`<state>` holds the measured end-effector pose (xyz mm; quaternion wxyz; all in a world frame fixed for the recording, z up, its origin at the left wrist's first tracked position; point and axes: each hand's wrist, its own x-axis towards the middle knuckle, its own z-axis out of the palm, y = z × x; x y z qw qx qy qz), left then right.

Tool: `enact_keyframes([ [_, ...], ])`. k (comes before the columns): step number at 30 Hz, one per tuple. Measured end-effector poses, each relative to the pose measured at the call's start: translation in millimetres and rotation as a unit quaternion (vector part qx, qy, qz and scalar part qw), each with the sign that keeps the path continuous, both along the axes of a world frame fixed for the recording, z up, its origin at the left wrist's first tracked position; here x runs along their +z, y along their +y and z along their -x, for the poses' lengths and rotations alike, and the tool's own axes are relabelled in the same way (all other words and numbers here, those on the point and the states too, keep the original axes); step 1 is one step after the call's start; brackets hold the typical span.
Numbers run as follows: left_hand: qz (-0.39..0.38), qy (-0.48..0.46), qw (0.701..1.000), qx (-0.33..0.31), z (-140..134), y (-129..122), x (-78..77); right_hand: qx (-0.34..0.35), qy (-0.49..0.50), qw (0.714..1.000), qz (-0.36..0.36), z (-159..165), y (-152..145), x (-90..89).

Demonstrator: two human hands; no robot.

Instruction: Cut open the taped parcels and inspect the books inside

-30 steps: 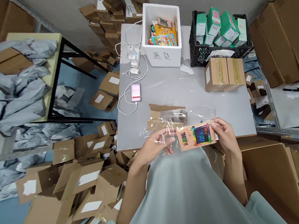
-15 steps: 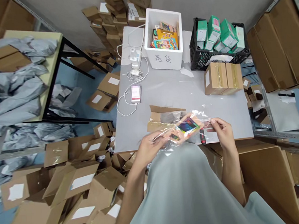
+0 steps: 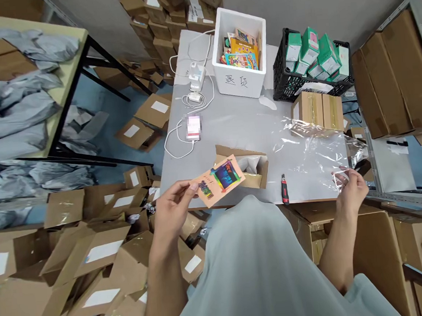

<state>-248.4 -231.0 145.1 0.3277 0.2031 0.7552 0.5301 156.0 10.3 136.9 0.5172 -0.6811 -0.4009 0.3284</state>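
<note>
My left hand (image 3: pixel 176 203) pinches the left end of a peach-coloured card (image 3: pixel 223 188) with a dark, rainbow-edged picture; it may be a thin booklet. The card is tilted above the table's front edge. Off to the right, my right hand (image 3: pixel 350 187) has its fingers closed on a clear plastic wrapper (image 3: pixel 304 144), which trails up and left across the table. Behind the card stands an opened cardboard box (image 3: pixel 263 173) with pale plastic inside. A red and black box cutter (image 3: pixel 284 191) lies between my hands, touched by neither.
On the grey table (image 3: pixel 230 123) stand a white foam box (image 3: pixel 242 81) of booklets, a black crate (image 3: pixel 281 78) of green boxes and two taped cartons (image 3: pixel 308 109). A phone (image 3: pixel 193 128) lies at left with cables. Many opened cartons (image 3: pixel 101 247) cover the floor at left.
The card has come out of the clear wrapper. My left hand has moved left with the card, my right hand right with the wrapper. The cutter and opened box show more fully.
</note>
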Motion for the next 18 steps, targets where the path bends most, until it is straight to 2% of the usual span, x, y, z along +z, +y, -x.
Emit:
enact_keyframes([
  [3,-0.008,0.005,1.0,0.019,2.4,-3.5,-3.5,-0.025,-0.014,0.998,-0.054,4.3,-1.9,12.5],
  [6,-0.003,0.006,1.0,0.025,1.1,-3.8,-3.0,0.003,-0.063,0.991,-0.122,26.6,-14.0,29.4],
  [8,-0.002,0.006,1.0,0.026,0.4,-3.2,-1.4,0.072,-0.101,0.979,-0.161,51.6,-27.5,38.5],
  [10,-0.001,0.006,1.0,0.025,0.7,-2.8,0.3,0.196,-0.123,0.959,-0.164,82.2,-41.9,39.5],
  [12,0.0,0.005,1.0,0.023,2.0,-3.0,2.0,0.358,-0.116,0.92,-0.111,114.9,-52.9,27.2],
  [15,0.0,0.0,1.0,0.016,5.3,-5.9,4.1,0.565,-0.106,0.818,0.001,160.8,-57.3,-16.3],
  [17,-0.002,0.001,1.0,0.013,7.5,-9.9,4.9,0.633,-0.138,0.757,0.091,186.9,-52.7,-53.5],
  [18,-0.003,0.002,1.0,0.014,8.4,-12.6,5.0,0.643,-0.16,0.735,0.142,198.4,-48.9,-71.4],
])
